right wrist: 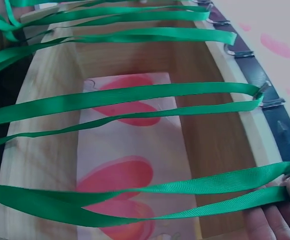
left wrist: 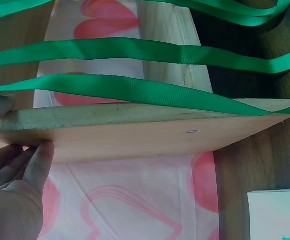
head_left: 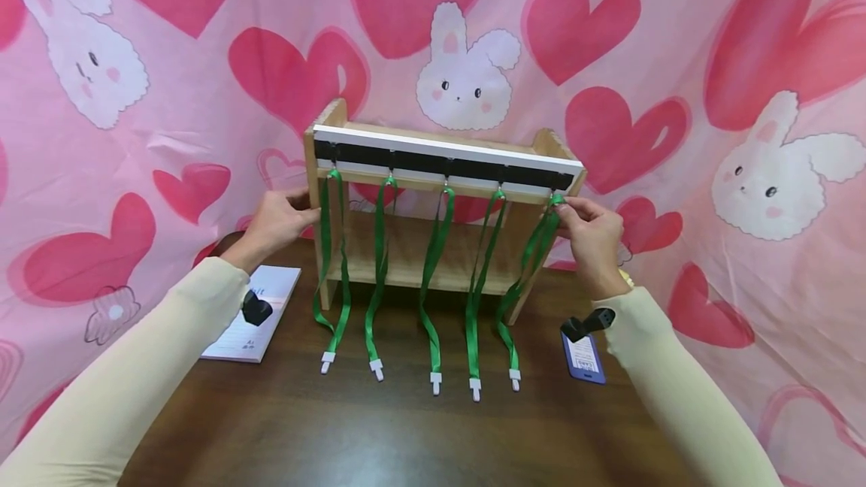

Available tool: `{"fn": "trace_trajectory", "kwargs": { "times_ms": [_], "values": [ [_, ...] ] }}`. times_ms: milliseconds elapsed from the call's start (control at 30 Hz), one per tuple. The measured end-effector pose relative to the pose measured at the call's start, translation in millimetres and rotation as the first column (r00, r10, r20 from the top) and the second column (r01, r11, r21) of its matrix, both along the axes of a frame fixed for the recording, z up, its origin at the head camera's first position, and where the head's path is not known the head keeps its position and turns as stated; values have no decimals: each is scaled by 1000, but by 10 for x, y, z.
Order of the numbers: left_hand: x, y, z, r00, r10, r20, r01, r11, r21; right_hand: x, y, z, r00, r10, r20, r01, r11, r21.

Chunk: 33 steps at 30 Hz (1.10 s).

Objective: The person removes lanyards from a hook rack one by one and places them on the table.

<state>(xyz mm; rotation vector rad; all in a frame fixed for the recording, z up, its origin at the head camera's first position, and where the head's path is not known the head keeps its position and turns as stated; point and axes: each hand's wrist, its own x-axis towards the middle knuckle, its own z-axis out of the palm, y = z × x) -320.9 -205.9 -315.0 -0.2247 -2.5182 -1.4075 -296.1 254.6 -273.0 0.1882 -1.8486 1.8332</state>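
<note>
Booklet point(head_left: 237, 344) lies at left on the table point(head_left: 379, 442), near the left hand point(head_left: 276, 224), which grips the wooden rack point(head_left: 406, 246) by its left side. Five green lanyards point(head_left: 436, 243) hang across the front; the right hand point(head_left: 595, 235) pinches the rightmost lanyard's top, a blue card holder point(head_left: 583, 358) lying near right

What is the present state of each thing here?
Five green ribbon lanyards: looped on metal hooks
White plastic clips: attached to lanyards, holding nothing
Light wooden open rack: standing on brown table
White paper pad: lying flat
Blue-edged rectangular card: lying flat
Left grip: holding rack's side
Right grip: pinching rightmost lanyard near hook
</note>
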Motion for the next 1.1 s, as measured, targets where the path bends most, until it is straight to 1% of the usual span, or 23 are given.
{"fn": "trace_trajectory", "kwargs": {
  "times_ms": [100, 233, 333, 500, 633, 733, 867, 967, 1100],
  "values": [
    [-2, 7, -17, 1000, 4, 5, -4, 1000, 5, 41, 27, 33, 1000, 9, -5, -9, 1000, 4],
    [-3, 3, -3, 1000, 10, 17, -11, 1000, 7, 101, 54, 77, 999, 49, -21, -48, 998, 29],
    [-1, 2, -1, 1000, 13, 26, -13, 1000, 11, 150, 79, 76, 996, 76, -37, -76, 997, 19],
    [5, 9, -14, 1000, 10, 23, -10, 1000, 11, 223, 157, 48, 997, 63, -38, -64, 998, -12],
    [6, 20, -17, 1000, 15, 23, -15, 1000, 9, 245, 258, 25, 999, 43, -28, -44, 998, -55],
    [-2, 35, -14, 1000, 11, 18, -11, 1000, 3, 262, 354, -13, 999, 36, -32, -39, 994, -101],
    [-15, 44, -13, 1000, 0, 8, 0, 1000, 10, 299, 494, -99, 1000, 19, -16, -21, 990, -137],
    [-15, 31, -12, 1000, -1, 7, 1, 1000, 16, 317, 597, -177, 1000, -2, 3, 3, 988, -156],
    [4, 17, -16, 1000, 6, 3, -6, 1000, -2, 323, 726, -288, 999, -36, 15, 38, 979, -200]
  ]
}}
